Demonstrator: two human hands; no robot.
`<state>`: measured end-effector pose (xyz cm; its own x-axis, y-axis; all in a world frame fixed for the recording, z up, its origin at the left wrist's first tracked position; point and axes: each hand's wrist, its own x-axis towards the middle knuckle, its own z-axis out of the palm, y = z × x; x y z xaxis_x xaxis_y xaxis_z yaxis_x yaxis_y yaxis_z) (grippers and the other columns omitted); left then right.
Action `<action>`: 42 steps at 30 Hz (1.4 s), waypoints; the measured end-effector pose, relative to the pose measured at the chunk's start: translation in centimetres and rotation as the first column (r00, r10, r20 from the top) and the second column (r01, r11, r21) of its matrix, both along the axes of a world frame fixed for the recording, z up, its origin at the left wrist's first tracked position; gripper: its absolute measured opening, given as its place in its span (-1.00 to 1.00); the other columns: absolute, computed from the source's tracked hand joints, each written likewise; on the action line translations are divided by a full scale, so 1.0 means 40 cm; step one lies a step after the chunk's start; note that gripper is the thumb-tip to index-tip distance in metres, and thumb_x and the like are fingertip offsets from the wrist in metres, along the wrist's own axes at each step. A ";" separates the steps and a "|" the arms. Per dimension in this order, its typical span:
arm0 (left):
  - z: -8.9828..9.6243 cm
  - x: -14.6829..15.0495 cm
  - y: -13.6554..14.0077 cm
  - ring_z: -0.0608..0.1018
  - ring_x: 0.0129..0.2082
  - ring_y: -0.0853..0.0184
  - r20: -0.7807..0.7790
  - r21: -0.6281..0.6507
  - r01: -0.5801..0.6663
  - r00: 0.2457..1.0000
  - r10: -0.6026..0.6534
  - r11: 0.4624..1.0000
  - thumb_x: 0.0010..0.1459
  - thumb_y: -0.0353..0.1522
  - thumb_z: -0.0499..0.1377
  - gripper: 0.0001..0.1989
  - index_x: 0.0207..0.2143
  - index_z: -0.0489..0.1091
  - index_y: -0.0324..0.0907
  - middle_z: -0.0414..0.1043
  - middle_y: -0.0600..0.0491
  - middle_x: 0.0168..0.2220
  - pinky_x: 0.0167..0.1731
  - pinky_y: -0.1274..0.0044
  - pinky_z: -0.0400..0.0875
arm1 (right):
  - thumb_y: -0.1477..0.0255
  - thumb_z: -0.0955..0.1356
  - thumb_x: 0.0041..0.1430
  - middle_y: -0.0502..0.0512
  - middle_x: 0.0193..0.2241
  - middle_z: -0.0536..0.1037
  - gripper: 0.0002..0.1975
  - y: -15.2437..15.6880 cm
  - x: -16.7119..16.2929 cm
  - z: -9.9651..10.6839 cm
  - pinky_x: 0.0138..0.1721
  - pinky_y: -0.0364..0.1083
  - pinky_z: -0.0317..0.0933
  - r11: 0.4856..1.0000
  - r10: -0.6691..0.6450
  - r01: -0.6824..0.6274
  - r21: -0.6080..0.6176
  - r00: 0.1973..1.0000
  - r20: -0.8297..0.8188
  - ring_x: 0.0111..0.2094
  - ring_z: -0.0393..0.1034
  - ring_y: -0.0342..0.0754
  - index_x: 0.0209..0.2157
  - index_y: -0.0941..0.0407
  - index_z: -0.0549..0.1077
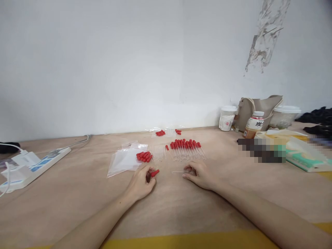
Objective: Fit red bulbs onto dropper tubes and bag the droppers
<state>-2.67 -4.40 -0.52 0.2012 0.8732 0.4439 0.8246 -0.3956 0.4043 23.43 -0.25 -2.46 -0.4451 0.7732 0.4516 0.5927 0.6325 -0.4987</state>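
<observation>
My left hand [144, 181] is closed on a red rubber dropper bulb [155, 173], its end pointing right. Between the fingertips of my right hand [198, 174] is a thin clear dropper tube [177, 172], lying level with its tip toward the left. The bulb and the tube are apart. Beyond my left hand lies a small pile of red bulbs [144, 156], and beside it a row of bare clear tubes [159, 153]. A single red bulb [167, 147] rests by that row. Farther right, several droppers with red bulbs fitted [185, 145] lie side by side.
Clear plastic bags [124, 160] lie left of the loose bulbs. Bagged red bulbs [160, 132] sit near the wall. A power strip [38, 169] with chargers is at far left. To the right stand a lidded cup [228, 117], a bottle [254, 125] and a grey bag [261, 105].
</observation>
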 end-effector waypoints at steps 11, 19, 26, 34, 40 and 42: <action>-0.017 0.024 0.016 0.39 -0.38 0.32 0.003 0.050 0.061 0.998 -0.061 0.997 0.12 -0.35 0.04 -0.89 -0.42 0.29 -0.18 0.34 0.07 -0.42 -0.39 0.51 0.26 | 0.47 0.27 0.07 0.03 -0.36 0.48 -0.87 -0.006 -0.031 0.008 -0.18 -0.04 0.02 0.996 -0.024 0.035 -0.087 0.993 0.119 -0.27 0.30 -0.08 -0.31 0.10 0.39; -0.004 0.051 -0.009 0.40 -0.33 0.34 -0.021 0.044 0.263 0.965 -0.262 0.964 0.17 -0.37 -0.01 -0.91 -0.37 0.25 -0.16 0.38 0.09 -0.38 -0.18 0.43 0.20 | 0.49 0.17 0.18 0.04 -0.36 0.44 -0.83 -0.052 -0.047 0.015 -0.17 -0.04 -0.04 0.985 0.068 -0.081 0.150 0.994 0.091 -0.29 0.28 -0.13 -0.31 0.10 0.37; -0.004 0.059 -0.015 0.43 -0.35 0.36 0.012 0.003 0.286 0.958 -0.286 0.958 0.15 -0.35 0.03 -0.91 -0.36 0.28 -0.16 0.40 0.11 -0.40 -0.28 0.51 0.27 | 0.49 0.18 0.18 0.02 -0.36 0.44 -0.84 -0.059 -0.054 0.018 -0.16 -0.04 -0.07 0.975 0.122 -0.135 0.175 0.989 0.085 -0.30 0.29 -0.15 -0.31 0.09 0.38; -0.007 0.053 -0.007 0.41 -0.16 0.33 -0.040 0.022 0.330 0.944 -0.329 0.944 0.16 -0.34 0.04 -0.81 -0.18 0.37 -0.09 0.38 0.06 -0.14 -0.13 0.49 0.23 | 0.46 0.22 0.16 0.01 -0.40 0.45 -0.81 -0.050 -0.053 0.009 -0.14 -0.02 -0.12 0.967 0.111 -0.129 0.221 0.990 0.092 -0.31 0.29 -0.15 -0.27 0.03 0.44; 0.001 0.057 -0.009 0.42 -0.30 0.32 -0.070 -0.032 0.360 0.930 -0.361 0.932 0.18 -0.30 0.01 -0.79 -0.30 0.43 -0.11 0.46 0.06 -0.35 -0.20 0.45 0.19 | 0.45 0.24 0.14 -0.04 -0.40 0.46 -0.79 -0.035 -0.052 0.002 -0.08 0.03 -0.22 0.947 0.061 -0.097 0.307 0.990 0.126 -0.39 0.29 -0.19 -0.27 -0.07 0.47; 0.002 0.058 -0.011 0.42 -0.33 0.33 -0.069 -0.035 0.364 0.928 -0.366 0.931 0.18 -0.29 0.02 -0.80 -0.31 0.43 -0.12 0.46 0.07 -0.38 -0.21 0.45 0.17 | 0.45 0.25 0.13 -0.04 -0.42 0.45 -0.79 -0.034 -0.053 0.002 -0.09 0.02 -0.22 0.943 0.054 -0.095 0.318 0.989 0.137 -0.41 0.28 -0.20 -0.26 -0.08 0.47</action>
